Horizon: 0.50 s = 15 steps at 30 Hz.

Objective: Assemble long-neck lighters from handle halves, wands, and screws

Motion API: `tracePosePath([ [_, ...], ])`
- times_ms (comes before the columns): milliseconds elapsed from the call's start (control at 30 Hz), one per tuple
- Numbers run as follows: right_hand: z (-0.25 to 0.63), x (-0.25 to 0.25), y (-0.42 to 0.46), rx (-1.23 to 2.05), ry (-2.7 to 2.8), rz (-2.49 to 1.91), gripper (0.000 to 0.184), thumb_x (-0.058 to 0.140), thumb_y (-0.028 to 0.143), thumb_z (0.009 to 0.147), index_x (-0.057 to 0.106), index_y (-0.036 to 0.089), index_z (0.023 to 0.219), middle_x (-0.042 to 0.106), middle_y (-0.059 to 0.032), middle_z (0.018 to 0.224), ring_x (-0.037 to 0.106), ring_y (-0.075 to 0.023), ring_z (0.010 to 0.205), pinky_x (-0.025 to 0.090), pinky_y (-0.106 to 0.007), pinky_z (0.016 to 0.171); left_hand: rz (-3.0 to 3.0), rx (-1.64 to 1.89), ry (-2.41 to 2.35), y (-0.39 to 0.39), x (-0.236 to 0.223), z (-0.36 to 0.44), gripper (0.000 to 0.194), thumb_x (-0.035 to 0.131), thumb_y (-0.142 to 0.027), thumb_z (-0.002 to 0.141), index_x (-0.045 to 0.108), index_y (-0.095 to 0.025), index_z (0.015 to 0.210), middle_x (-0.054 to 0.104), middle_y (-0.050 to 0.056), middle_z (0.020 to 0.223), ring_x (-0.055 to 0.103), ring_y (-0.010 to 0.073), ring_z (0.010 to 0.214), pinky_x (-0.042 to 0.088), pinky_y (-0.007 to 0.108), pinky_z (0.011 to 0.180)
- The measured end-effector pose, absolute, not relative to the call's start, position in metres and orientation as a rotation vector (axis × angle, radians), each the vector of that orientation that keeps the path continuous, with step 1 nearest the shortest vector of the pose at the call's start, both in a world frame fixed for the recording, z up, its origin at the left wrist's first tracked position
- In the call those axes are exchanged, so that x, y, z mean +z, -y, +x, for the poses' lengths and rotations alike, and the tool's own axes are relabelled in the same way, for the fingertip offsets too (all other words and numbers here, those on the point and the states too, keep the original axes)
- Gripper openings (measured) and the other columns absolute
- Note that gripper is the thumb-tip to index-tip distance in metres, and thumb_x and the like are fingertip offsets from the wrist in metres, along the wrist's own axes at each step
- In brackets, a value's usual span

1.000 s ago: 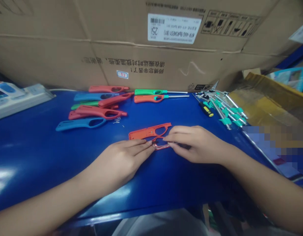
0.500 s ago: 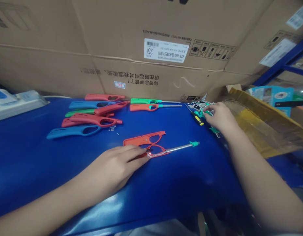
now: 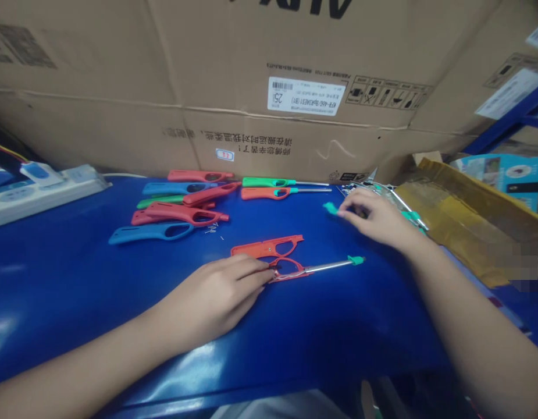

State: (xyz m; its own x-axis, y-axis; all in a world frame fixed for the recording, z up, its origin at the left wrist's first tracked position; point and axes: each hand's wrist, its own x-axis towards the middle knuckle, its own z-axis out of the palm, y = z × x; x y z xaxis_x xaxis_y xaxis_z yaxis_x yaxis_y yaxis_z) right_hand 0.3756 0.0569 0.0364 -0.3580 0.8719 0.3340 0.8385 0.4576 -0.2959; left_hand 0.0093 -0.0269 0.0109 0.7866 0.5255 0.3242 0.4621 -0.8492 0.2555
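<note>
In right hand (image 3: 376, 218), a green piece (image 3: 330, 208) now shows.

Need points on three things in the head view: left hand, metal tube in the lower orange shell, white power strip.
Left hand (image 3: 218, 294): head view, back of the hand.
Metal tube (image 3: 330, 266): head view, middle of its shaft.
White power strip (image 3: 83, 179): head view, top face.

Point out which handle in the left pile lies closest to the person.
The front blue handle, before the red handles; the rear blue handle lies farther back.
</note>
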Motion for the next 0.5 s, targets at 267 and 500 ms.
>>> tracePosePath([
  [267, 0.344, 0.034, -0.032, 0.35, 2.619, -1.307, 0.016, 0.061, 0.035, 0.097, 0.065, 0.02, 0.099, 0.064, -0.0067, 0.1, 0.06, -0.0187, 0.083, 0.048, -0.032, 0.074, 2.779, 0.614, -0.829, 0.024, 0.01, 0.013, 0.03, 0.052, -0.019, 0.103, 0.067, -0.018, 0.128, 0.074, 0.009, 0.12, 0.07, 0.024, 0.107, 0.06, 0.04, 0.092],
  [500, 0.333, 0.035, -0.024, 0.214, 2.542, -1.304, 0.012, 0.058, 0.028, 0.099, 0.063, 0.019, 0.093, 0.069, -0.0054, 0.091, 0.064, -0.018, 0.077, 0.046, -0.029, 0.069, 2.74, 0.613, -0.86, 0.024, 0.009, 0.013, 0.029, 0.054, -0.02, 0.103, 0.067, -0.018, 0.129, 0.073, 0.009, 0.121, 0.069, 0.0247, 0.107, 0.058, 0.042, 0.094],
])
